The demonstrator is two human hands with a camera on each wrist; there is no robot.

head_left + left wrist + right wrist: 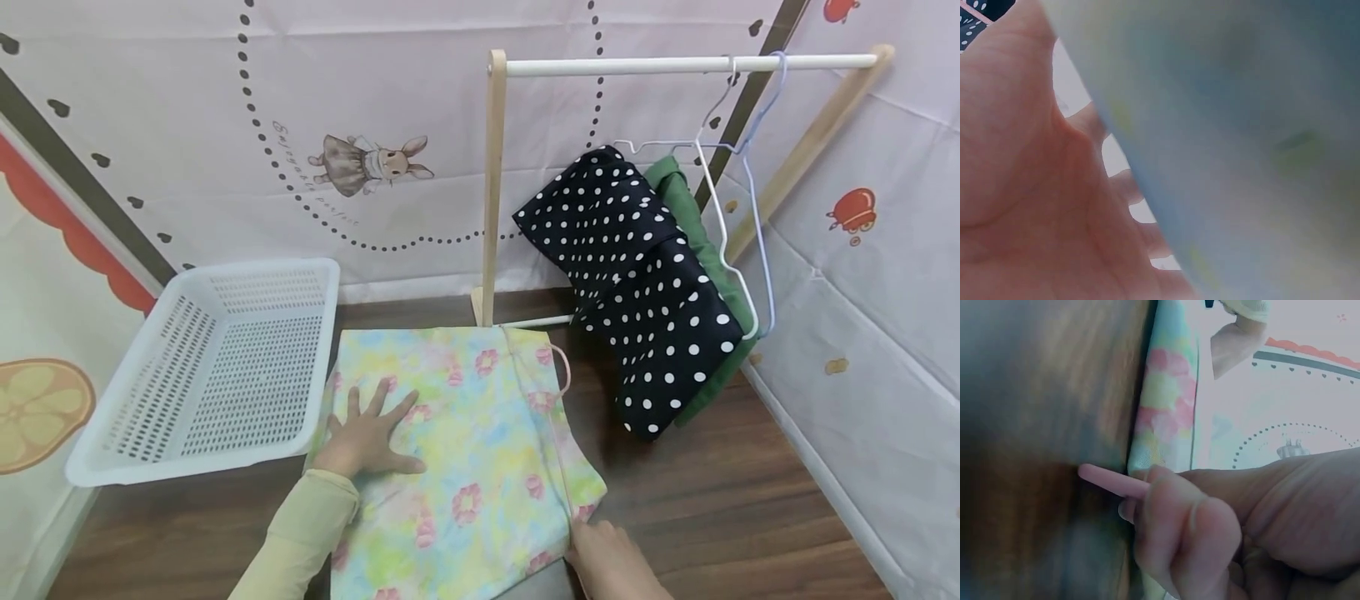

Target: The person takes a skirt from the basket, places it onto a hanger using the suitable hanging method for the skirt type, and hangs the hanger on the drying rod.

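Observation:
A folded floral cloth (450, 433) in pastel yellow, blue and pink lies on the dark wooden surface. My left hand (367, 442) rests on its left part, fingers spread; in the left wrist view the cloth (1229, 156) is a blur beside my palm (1029, 169). A thin pink cord (557, 442) runs down the cloth's right side to my right hand (611, 558) at the lower right corner. Seen from the right wrist, the curled fingers (1185, 531) pinch the pink cord (1113, 481), one end sticking out past them, right against the cloth's edge.
A white perforated basket (324, 367) stands at the left. Behind the cloth is a wooden rack with a white rail (615, 67); from it hang a white hanger (716, 192) and a blue hanger (756, 183), with a polka-dot cloth (637, 292) and a green cloth (693, 212).

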